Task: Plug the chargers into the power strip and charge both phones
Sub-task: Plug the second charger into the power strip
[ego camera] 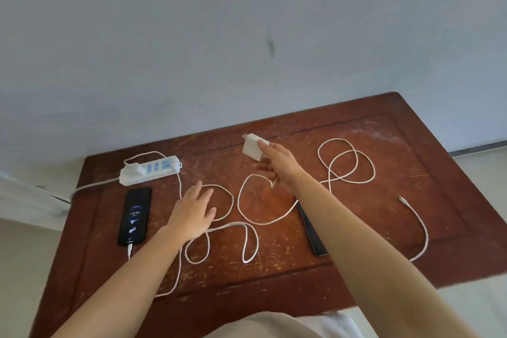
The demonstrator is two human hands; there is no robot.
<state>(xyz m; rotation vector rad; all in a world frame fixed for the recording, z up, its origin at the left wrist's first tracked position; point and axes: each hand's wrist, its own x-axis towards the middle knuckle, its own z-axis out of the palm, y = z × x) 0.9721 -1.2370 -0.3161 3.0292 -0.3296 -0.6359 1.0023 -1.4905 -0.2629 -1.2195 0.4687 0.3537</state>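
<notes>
My right hand [277,164] holds a white charger brick [253,147] above the table, its prongs pointing up and left. Its white cable [348,164] loops across the right half of the table and ends in a free plug [402,199]. A white power strip [151,170] lies at the back left with another white charger [133,169] plugged into its left end. In front of it a black phone [135,215] shows a charging screen with a cable in its bottom end. My left hand [192,212] hovers open, palm down, over that cable's loops. A second dark phone [312,233] lies mostly under my right forearm.
The brown wooden table [384,129] stands against a pale blue-grey wall. The power strip's own cord [93,186] runs off the table's left edge. Cable loops [247,244] cover the middle of the table.
</notes>
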